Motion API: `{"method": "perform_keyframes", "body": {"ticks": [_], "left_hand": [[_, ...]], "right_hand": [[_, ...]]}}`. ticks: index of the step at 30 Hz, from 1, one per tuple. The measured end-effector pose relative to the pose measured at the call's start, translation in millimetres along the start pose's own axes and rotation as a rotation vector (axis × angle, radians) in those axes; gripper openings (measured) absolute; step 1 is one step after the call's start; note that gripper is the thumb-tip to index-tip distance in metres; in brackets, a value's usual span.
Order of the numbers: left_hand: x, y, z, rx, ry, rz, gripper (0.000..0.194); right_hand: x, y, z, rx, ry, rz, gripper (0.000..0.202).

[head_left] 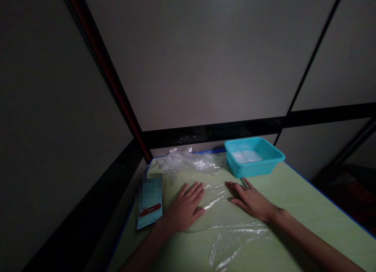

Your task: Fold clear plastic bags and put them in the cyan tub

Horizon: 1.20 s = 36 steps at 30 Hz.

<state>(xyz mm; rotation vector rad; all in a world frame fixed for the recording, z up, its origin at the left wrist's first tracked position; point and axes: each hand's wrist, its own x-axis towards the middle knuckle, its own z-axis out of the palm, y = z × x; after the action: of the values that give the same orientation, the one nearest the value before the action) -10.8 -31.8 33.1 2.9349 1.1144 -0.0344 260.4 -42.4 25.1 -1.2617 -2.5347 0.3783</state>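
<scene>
Head view: a clear plastic sheet (216,215) lies on the pale green table (320,201), between and under the hands. The left hand (185,209) is open and palm down, fingers slightly spread, apparently pinning the film's left side so that it stays flat. The right hand (249,199) is partly open, fingers loosely bent at the far right part of the film, perhaps to smooth it; whether it pinches any is unclear. Crumpled plastic (190,160) and a turquoise basin (254,168) sit at the far side, probably to leave working room nearer.
</scene>
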Motion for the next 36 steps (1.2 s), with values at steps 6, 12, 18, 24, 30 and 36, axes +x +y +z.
{"method": "perform_keyframes", "body": {"ticks": [6,12,18,24,30,36], "left_hand": [[-16.9,5.9,-0.5,-0.027,0.080,0.022,0.047],[-20.9,7.6,-4.8,-0.090,0.138,0.039,0.037],[-20.5,5.2,-7.9,-0.133,0.137,0.040,0.034],[-21.9,2.9,-3.8,-0.174,0.157,-0.005,0.040],[-21.7,-0.6,-1.9,-0.212,0.156,-0.028,0.037],[-18.7,2.2,-0.1,-0.250,0.191,-0.036,0.038]], "right_hand": [[0.7,0.2,0.4,0.006,-0.009,-0.012,0.040],[1.0,-0.9,0.6,0.006,-0.013,0.012,0.040],[0.6,-1.3,1.0,0.008,-0.025,0.017,0.041],[0.4,-0.3,1.2,0.030,-0.033,0.037,0.041],[0.5,-0.6,-0.3,0.038,-0.030,0.047,0.037],[0.5,-0.9,3.3,0.062,0.013,0.050,0.038]]}}
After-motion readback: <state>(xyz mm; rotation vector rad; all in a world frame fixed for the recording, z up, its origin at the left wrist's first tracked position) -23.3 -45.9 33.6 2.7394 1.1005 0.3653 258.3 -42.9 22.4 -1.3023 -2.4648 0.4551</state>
